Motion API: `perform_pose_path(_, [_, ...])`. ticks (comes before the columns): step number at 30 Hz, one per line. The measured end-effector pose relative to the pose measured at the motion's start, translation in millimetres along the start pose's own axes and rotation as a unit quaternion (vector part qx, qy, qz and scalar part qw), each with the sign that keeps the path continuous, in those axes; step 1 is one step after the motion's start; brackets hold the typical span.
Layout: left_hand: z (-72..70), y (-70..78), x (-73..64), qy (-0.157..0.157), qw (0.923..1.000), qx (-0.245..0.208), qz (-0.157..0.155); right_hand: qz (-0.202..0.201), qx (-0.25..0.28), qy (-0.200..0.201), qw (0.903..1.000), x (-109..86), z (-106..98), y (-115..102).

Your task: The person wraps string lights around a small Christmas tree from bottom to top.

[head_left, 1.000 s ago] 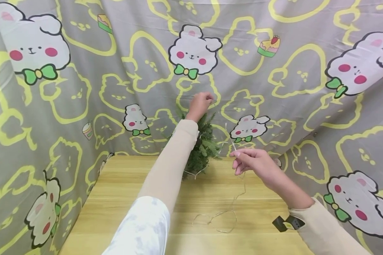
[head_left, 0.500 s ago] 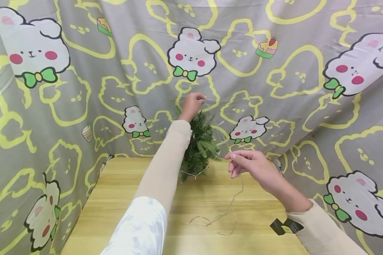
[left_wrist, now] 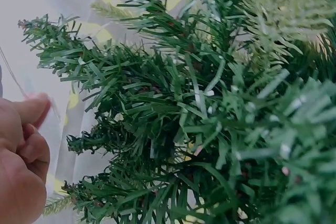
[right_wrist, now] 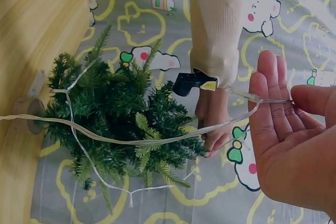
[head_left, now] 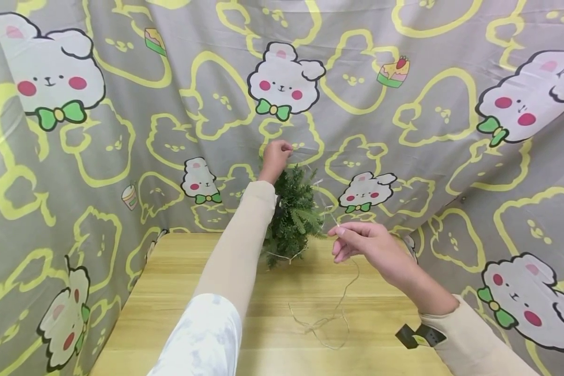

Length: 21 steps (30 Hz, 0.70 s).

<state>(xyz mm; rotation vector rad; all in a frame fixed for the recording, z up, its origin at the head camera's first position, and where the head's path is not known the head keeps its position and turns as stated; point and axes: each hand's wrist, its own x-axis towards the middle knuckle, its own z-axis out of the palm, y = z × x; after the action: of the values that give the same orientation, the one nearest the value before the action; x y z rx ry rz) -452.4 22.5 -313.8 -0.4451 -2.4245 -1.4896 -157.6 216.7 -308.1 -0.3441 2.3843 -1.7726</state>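
A small artificial Christmas tree stands at the back of the table, its round wooden base visible in the right wrist view. Thin clear string lights loop across its front branches. Behind the treetop my left hand pinches a fine strand between thumb and finger; the left wrist view has this hand beside the branch tips. To the right of the tree, my right hand pinches the string lights between thumb and forefinger, other fingers loosely bent. A loose tail of the wire hangs below it onto the tabletop.
The wooden table ends just behind the tree. A grey patterned curtain hangs close around the back and both sides. Black devices are worn on the wrists, one at the right sleeve and another at the left.
My left hand has moved left and slightly down behind the treetop. The right hand has shifted slightly left, and the wire's loose end on the table has shifted.
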Motion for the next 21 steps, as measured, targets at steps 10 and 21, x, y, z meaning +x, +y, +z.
perform_pose_path(10, [-4.5,-3.6,-13.7,-0.077,0.9835,0.162,0.02,-0.014,-0.006,0.008,0.9999,10.4,-1.3,0.4])
perform_pose_path(21, [-25.6,-1.2,-44.0,-0.093,0.9825,0.15,0.058,-0.007,0.001,0.018,0.9998,13.0,-2.5,-2.3])
